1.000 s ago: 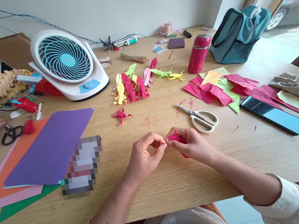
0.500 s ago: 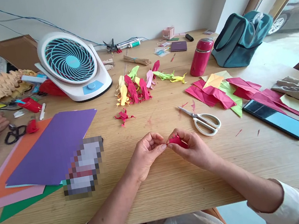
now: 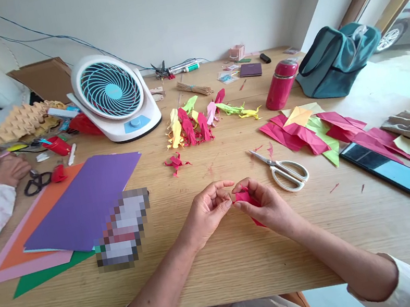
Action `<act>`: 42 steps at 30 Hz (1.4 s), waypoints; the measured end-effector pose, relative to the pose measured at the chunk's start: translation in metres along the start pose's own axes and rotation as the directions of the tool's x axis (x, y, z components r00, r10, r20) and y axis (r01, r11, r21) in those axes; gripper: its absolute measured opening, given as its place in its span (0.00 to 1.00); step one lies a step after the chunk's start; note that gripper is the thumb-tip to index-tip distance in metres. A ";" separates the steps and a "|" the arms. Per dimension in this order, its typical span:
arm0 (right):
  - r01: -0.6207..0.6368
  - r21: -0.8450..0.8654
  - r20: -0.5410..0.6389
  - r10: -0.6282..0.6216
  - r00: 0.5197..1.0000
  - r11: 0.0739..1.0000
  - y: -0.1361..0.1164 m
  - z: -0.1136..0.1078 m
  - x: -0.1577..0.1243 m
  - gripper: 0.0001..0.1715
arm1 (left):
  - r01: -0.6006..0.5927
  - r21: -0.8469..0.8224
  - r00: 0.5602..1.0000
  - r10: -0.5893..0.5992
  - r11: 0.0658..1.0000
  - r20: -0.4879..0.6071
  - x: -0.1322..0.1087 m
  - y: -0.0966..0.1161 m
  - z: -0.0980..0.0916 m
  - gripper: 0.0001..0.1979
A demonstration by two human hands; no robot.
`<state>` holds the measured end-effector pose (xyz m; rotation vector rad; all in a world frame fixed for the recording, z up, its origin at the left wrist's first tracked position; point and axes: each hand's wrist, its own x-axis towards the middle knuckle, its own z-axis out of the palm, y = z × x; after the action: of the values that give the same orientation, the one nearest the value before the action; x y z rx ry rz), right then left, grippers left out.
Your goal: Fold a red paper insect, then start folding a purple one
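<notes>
A small folded red paper figure (image 3: 247, 199) is between my two hands above the front of the table. My right hand (image 3: 273, 211) holds its body between thumb and fingers, which cover part of it. The thumb and index finger of my left hand (image 3: 208, 212) pinch at its left tip. Just right of my right hand lie white-handled scissors (image 3: 289, 175), blades slightly apart. Beyond my hands, a single red folded figure (image 3: 177, 163) with thin legs rests on the wood, and several pink, yellow, green and red folded figures (image 3: 187, 125) lie in a group behind it.
Purple sheets (image 3: 83, 204) and a blurred phone (image 3: 123, 231) lie left, below a fan (image 3: 114, 98). Creased red paper (image 3: 292, 133), another phone (image 3: 390, 171), a red flask (image 3: 282, 84) and a teal bag (image 3: 338, 64) are right. Another person's hands (image 3: 7, 167) work far left.
The camera view has shifted slightly, moving the scene right and down. In my right hand the red paper has turned a little, and more of it shows below my fingers.
</notes>
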<state>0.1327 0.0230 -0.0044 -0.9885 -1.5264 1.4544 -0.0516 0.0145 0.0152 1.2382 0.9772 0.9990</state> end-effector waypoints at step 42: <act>-0.082 0.350 -0.140 0.138 0.980 0.933 -0.005 0.007 0.007 0.22 | 0.036 0.007 0.972 -0.034 0.999 -0.231 0.007 -0.008 0.002 0.14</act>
<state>0.1237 0.0270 0.0003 -0.9646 -1.0680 1.6089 -0.0471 0.0201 0.0074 1.1267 1.1820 1.1285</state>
